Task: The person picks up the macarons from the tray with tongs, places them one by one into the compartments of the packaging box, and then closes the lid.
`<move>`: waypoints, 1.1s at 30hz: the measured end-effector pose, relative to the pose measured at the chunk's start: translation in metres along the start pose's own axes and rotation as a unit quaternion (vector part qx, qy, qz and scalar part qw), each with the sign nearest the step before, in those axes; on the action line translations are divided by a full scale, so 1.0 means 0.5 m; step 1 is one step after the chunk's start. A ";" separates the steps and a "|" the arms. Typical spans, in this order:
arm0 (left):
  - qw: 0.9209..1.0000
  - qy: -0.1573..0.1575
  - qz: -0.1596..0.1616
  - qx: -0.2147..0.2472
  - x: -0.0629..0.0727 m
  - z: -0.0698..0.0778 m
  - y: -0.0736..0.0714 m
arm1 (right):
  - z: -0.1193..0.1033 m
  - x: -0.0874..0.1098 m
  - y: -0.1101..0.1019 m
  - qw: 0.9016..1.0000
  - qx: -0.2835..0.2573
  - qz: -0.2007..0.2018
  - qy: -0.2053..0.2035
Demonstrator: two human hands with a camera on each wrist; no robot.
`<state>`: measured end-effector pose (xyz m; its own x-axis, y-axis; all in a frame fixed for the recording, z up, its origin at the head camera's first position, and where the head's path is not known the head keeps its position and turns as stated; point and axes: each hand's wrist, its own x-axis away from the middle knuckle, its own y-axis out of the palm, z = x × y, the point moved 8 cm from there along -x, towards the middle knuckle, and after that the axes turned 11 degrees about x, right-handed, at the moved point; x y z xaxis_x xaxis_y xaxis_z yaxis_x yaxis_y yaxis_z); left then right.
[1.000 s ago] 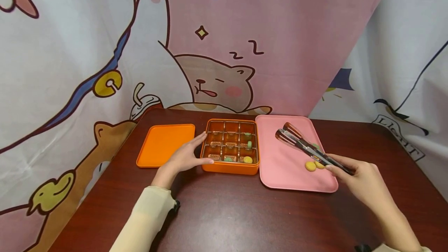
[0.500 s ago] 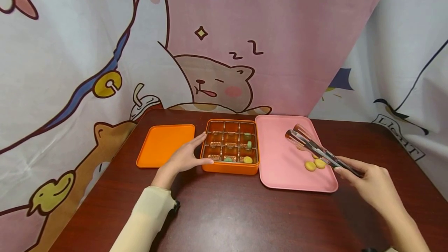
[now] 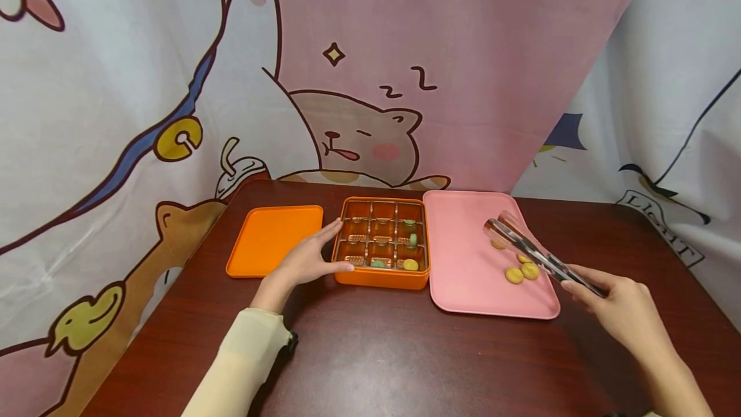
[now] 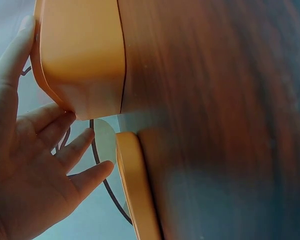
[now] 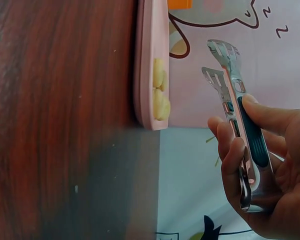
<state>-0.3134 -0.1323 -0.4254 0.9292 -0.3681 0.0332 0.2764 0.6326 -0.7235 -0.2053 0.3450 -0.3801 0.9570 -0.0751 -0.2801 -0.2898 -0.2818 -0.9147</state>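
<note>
My left hand (image 3: 303, 260) touches the left side of an orange box (image 3: 382, 278), its fingers fairly straight and thumb at the front corner. A clear insert divides the box; small green pieces (image 3: 413, 239) and a yellow round piece (image 3: 410, 265) lie in some compartments. My right hand (image 3: 628, 307) grips metal tongs (image 5: 254, 135) by their dark-padded handles. In the right wrist view the slotted tips stand apart with nothing between them. From the head they overlap the pink tray (image 3: 463, 291), where several yellow round pieces (image 3: 514, 275) lie near the right edge.
An orange lid (image 3: 274, 242) lies flat left of the box. The tray sits close against the box's right side. Behind the dark wooden table (image 3: 382, 365) hangs a printed cartoon curtain (image 3: 492, 82).
My right hand has drawn the tongs right and slightly toward me, and more yellow pieces now show on the tray. The left hand and box have stayed put.
</note>
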 end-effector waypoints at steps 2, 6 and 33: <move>1.000 0.001 0.000 -0.001 0.000 0.000 0.000 | 0.005 0.000 0.004 1.000 0.003 -0.004 0.004; 1.000 0.003 0.000 0.000 0.000 0.001 0.000 | 0.017 -0.001 0.012 1.000 0.007 -0.015 0.014; 1.000 -0.003 0.000 0.003 0.001 0.000 0.000 | 0.048 -0.010 0.052 0.998 0.051 -0.039 0.018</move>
<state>-0.3131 -0.1323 -0.4255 0.9304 -0.3647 0.0377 0.2786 0.6365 -0.7192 -0.2179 0.3610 -0.4097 0.9759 -0.0917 -0.1981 -0.2124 -0.1891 -0.9587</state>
